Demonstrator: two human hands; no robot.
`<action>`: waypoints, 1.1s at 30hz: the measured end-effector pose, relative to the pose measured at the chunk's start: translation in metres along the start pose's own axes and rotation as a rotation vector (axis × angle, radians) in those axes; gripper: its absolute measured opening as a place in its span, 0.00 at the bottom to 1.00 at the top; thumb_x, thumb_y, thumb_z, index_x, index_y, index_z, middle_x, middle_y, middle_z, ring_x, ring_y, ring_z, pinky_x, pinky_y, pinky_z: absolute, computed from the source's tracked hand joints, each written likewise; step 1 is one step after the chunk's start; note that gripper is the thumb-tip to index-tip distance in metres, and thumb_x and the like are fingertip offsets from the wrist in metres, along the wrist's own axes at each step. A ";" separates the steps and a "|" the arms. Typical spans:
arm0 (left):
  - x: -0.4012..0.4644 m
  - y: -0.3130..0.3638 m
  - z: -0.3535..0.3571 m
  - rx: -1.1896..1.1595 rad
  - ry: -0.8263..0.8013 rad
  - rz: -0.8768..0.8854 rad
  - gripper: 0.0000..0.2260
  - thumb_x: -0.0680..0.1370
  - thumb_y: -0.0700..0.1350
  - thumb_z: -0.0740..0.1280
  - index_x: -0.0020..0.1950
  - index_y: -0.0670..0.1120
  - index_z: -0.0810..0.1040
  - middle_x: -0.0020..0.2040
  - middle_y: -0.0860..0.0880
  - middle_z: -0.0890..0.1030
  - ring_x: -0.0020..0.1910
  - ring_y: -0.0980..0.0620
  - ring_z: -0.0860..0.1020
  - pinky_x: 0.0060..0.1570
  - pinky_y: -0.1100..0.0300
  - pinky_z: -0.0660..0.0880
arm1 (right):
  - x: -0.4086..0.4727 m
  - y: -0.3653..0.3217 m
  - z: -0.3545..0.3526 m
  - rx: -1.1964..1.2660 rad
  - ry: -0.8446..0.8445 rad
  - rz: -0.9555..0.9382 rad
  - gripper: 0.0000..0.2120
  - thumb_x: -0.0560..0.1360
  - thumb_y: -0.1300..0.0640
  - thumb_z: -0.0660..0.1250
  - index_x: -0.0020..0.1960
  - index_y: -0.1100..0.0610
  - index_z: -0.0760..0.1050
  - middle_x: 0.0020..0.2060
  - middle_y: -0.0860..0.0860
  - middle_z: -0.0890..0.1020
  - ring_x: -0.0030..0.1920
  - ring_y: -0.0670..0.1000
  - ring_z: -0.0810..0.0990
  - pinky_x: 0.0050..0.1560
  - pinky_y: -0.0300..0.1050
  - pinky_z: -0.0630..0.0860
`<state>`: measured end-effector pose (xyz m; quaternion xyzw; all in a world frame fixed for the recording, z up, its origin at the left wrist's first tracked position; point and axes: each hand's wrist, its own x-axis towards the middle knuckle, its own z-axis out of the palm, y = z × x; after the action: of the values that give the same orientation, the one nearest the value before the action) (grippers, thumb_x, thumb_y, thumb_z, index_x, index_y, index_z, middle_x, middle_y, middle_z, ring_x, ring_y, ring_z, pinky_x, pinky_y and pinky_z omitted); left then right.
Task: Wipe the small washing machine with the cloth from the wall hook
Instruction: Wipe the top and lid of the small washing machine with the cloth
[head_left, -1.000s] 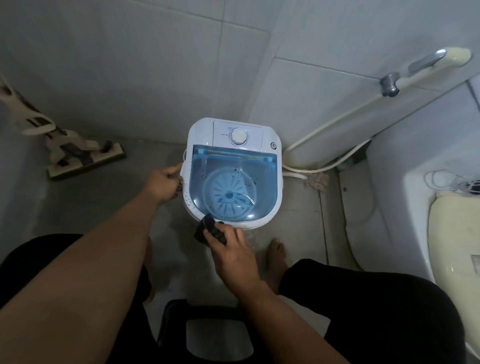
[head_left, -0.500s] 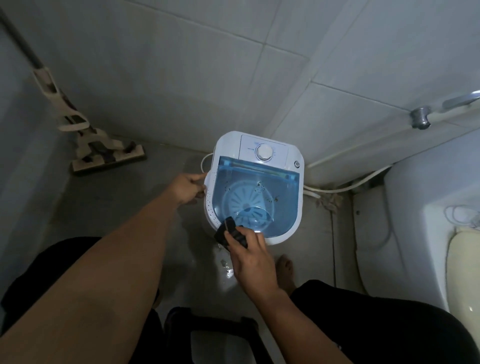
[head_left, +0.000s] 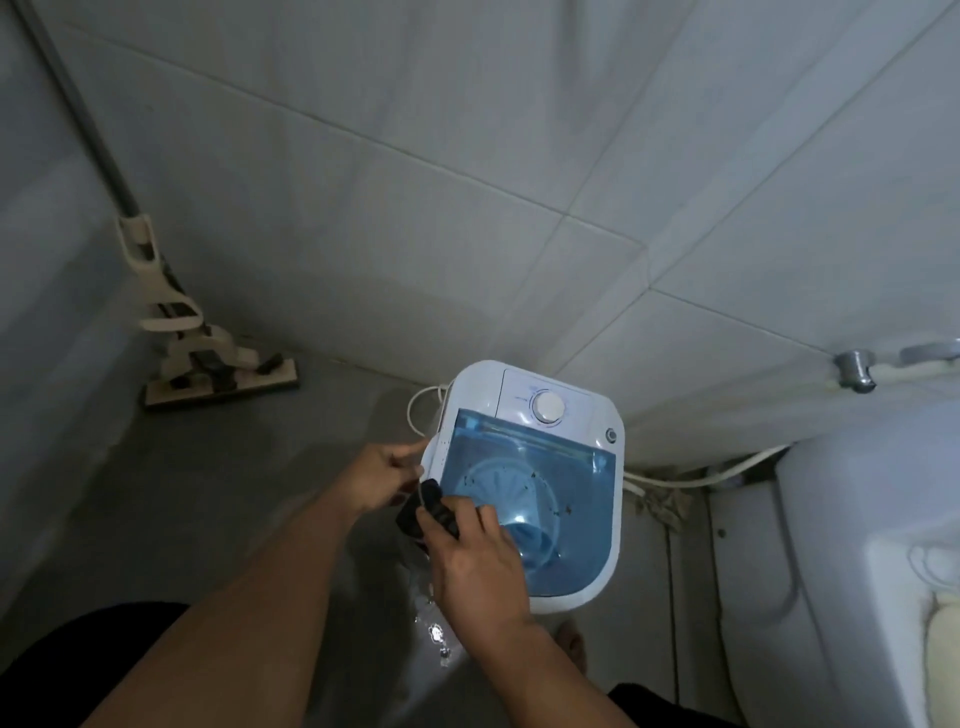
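Washing machine (head_left: 535, 483) on the floor (head_left: 208, 493), back against the wall (head_left: 415, 208). Mop (head_left: 208, 358) far off to its left, by the wall. Both hands at its near left corner: left hand (head_left: 384, 478) beside it, right hand (head_left: 478, 566) with the cloth (head_left: 423, 512) on its edge.

The left hand (head_left: 382, 478) and right hand (head_left: 475, 564) are bare, with no sleeves on the arms. Black shorts (head_left: 78, 660) cover the near legs. One bare foot (head_left: 571, 644) shows.

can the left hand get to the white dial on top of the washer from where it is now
Probably yes. The left hand is at the washer's left edge, and the dial sits uncovered on the top panel with nothing between them. The right hand with the cloth stays nearer the front corner.
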<state>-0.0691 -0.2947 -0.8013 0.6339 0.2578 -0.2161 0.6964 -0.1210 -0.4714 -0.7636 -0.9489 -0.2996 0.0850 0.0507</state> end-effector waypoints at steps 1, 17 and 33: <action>0.000 0.001 0.000 -0.007 0.003 0.008 0.19 0.79 0.32 0.63 0.67 0.47 0.77 0.49 0.45 0.83 0.39 0.57 0.80 0.42 0.65 0.79 | 0.003 0.001 -0.001 -0.004 -0.004 -0.007 0.23 0.72 0.53 0.69 0.66 0.45 0.76 0.57 0.50 0.78 0.51 0.55 0.77 0.43 0.51 0.81; 0.001 -0.005 -0.002 -0.015 -0.002 0.048 0.18 0.79 0.33 0.64 0.66 0.47 0.79 0.55 0.40 0.85 0.46 0.48 0.81 0.50 0.54 0.80 | 0.163 0.044 -0.065 -0.054 -0.050 0.045 0.18 0.78 0.60 0.64 0.67 0.48 0.77 0.61 0.55 0.73 0.60 0.61 0.73 0.53 0.53 0.76; -0.004 -0.002 0.002 0.031 0.053 0.007 0.11 0.79 0.33 0.64 0.59 0.42 0.81 0.42 0.42 0.84 0.31 0.58 0.81 0.29 0.68 0.77 | 0.089 0.046 -0.025 -0.047 0.027 -0.131 0.22 0.75 0.60 0.70 0.69 0.52 0.77 0.62 0.56 0.76 0.57 0.61 0.74 0.48 0.56 0.79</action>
<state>-0.0733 -0.2971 -0.7996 0.6508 0.2706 -0.2009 0.6804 -0.0183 -0.4587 -0.7574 -0.9293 -0.3621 0.0616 0.0381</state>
